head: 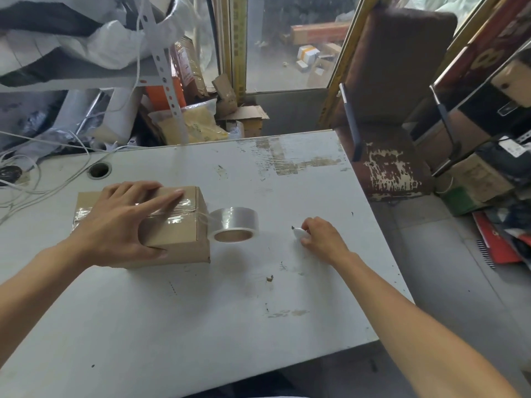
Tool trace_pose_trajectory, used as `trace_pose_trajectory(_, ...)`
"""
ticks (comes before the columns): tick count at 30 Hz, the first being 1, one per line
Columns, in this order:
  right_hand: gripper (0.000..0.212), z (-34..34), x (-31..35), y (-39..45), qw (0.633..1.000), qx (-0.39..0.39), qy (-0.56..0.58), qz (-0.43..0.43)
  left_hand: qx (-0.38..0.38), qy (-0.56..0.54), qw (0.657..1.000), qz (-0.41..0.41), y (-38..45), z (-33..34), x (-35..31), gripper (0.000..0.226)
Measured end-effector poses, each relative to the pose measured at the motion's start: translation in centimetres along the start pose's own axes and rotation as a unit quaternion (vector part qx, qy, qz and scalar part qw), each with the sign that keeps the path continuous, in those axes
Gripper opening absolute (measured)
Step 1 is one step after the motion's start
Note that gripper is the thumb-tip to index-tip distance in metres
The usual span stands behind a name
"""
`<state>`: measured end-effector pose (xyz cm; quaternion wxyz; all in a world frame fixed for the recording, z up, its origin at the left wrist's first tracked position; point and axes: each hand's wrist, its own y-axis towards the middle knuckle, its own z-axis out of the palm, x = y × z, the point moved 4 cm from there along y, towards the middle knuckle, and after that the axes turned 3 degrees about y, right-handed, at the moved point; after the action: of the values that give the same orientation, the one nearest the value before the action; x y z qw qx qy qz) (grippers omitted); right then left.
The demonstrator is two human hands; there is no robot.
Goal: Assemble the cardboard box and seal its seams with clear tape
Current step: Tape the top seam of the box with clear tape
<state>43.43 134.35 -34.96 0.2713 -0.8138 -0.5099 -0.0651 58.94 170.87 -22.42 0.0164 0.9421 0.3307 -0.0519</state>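
A small brown cardboard box (181,239) lies closed on the white table (201,326), left of centre, with clear tape shining along its top seam. My left hand (120,222) rests flat on the box top, fingers straight over the taped seam, thumb down the front face. A roll of clear tape (234,224) lies right beside the box, a strand of tape still joining the two. Further right, my right hand (319,237) curls round a small white cutter (298,233) on the tabletop; its dark tip points left.
White cables (34,179) and a round cable hole (99,170) are at the table's far left. A worn brown chair (390,168) stands off the right edge. Bags and cartons (189,124) pile up behind the table, shelves at right.
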Motion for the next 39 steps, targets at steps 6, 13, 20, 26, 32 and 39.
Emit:
trace_pose_trajectory(6,0.019,-1.9,5.1,-0.5,0.98,0.026,0.193,-0.041,0.004,-0.002,1.0,-0.008,0.1,-0.3,0.0,0.108)
trace_pose_trajectory(13,0.019,-4.6,12.4,-1.2,0.929,0.053,0.339,-0.135,0.008,0.01,1.0,-0.014,-0.1,-0.3,0.2,0.109)
trace_pose_trajectory(20,0.024,-3.9,14.7,-1.8,0.938,0.051,0.307,-0.15,0.007,0.016,1.0,-0.014,-0.2,-0.4,0.1,0.111)
trace_pose_trajectory(26,0.009,-3.9,15.0,-1.7,0.929,0.042,0.324,-0.171,0.013,0.017,1.0,-0.017,-0.1,-0.4,0.2,0.111)
trace_pose_trajectory(32,0.014,-4.0,14.8,-1.6,0.937,0.027,0.293,-0.186,0.009,0.014,1.0,-0.016,-0.1,-0.4,0.2,0.109)
trace_pose_trajectory(39,0.013,-4.3,15.0,-1.7,0.931,0.016,0.308,-0.195,0.013,0.014,1.0,-0.015,-0.1,-0.3,0.2,0.109)
